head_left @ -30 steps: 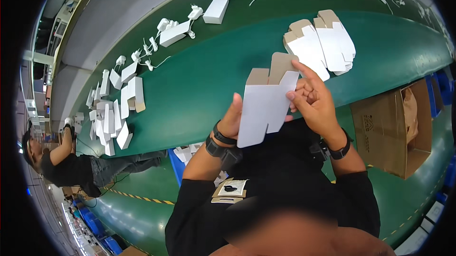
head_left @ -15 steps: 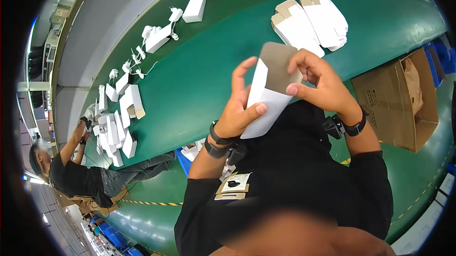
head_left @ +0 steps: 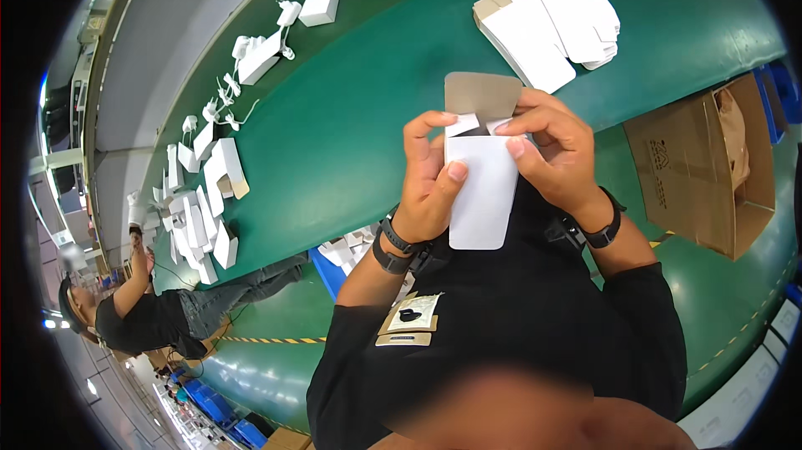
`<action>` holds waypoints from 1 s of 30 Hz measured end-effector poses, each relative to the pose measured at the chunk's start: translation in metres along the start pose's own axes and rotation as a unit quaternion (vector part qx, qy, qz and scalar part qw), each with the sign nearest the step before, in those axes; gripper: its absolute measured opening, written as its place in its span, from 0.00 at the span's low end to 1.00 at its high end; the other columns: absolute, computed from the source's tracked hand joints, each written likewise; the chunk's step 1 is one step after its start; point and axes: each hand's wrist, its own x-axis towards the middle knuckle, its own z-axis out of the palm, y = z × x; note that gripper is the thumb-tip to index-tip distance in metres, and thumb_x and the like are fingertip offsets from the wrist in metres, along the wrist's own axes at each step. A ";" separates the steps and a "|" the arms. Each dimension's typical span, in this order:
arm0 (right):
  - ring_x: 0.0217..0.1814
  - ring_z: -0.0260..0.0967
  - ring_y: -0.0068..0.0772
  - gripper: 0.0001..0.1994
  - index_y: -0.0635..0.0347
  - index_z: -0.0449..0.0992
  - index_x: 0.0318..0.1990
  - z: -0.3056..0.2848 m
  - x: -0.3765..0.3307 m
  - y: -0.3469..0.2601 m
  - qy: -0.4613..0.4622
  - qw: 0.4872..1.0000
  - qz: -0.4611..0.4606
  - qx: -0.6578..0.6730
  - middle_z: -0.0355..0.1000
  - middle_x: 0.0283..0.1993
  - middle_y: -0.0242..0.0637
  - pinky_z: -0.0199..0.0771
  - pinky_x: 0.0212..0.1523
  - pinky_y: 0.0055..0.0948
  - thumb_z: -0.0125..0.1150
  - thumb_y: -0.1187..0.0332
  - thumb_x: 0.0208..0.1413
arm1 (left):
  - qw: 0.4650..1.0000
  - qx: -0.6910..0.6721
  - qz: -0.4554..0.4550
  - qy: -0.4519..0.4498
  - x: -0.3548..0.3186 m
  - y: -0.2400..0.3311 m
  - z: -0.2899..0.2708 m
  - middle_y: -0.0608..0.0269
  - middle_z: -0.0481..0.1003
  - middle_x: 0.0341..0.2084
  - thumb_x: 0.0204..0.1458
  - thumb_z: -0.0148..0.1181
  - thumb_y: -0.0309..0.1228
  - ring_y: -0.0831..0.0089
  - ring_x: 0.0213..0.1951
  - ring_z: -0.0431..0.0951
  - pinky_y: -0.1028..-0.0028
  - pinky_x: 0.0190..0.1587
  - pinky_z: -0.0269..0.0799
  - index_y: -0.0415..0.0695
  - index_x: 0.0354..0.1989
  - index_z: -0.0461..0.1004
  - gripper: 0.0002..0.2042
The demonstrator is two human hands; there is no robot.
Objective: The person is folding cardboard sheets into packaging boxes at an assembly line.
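Note:
A small white carton (head_left: 484, 191) is held between my two hands, close to my body. Its grey-brown top flap (head_left: 482, 94) stands up at the far side, and two small white side flaps are folded inward over the opening. My left hand (head_left: 426, 178) grips the left wall, thumb on the front face and index finger on the left side flap. My right hand (head_left: 558, 145) has its thumb at the front upper edge and its index finger on the right side flap. The carton's inside is mostly hidden.
Flat folded white cartons (head_left: 535, 40) lie in two stacks on the green table (head_left: 368, 91). White chargers with cables (head_left: 288, 14) and formed white boxes (head_left: 196, 224) line its far left side. At left a co-worker (head_left: 134, 308) reaches in. A large brown cardboard box (head_left: 685, 174) stands at right.
The carton has turned more upright toward me, and its side flaps have come inward. My right fingers have moved from the top flap to the opening's edge.

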 end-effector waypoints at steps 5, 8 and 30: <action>0.47 0.76 0.38 0.10 0.66 0.78 0.42 0.011 0.007 -0.005 0.084 0.995 -0.055 0.018 0.74 0.51 0.47 0.76 0.49 0.34 0.65 0.70 0.55 | 0.998 -0.054 0.009 0.035 -0.001 -0.006 0.001 0.39 0.68 0.55 0.64 0.51 0.33 0.62 0.52 0.73 0.66 0.53 0.70 0.50 0.68 0.36 0.32; 0.45 0.76 0.35 0.08 0.66 0.81 0.40 -0.011 0.020 -0.018 -0.081 0.984 -0.094 -0.126 0.78 0.41 0.44 0.75 0.44 0.30 0.67 0.74 0.53 | 0.999 -0.033 0.010 0.023 0.000 -0.004 -0.001 0.38 0.68 0.56 0.62 0.54 0.30 0.61 0.54 0.73 0.64 0.54 0.70 0.50 0.69 0.34 0.36; 0.45 0.75 0.29 0.09 0.61 0.81 0.42 -0.031 0.030 -0.034 -0.073 0.980 0.186 0.006 0.77 0.43 0.36 0.77 0.48 0.28 0.64 0.73 0.54 | 0.991 0.131 0.037 -0.003 0.012 -0.006 0.006 0.45 0.69 0.53 0.63 0.52 0.27 0.64 0.49 0.75 0.68 0.52 0.71 0.45 0.69 0.47 0.28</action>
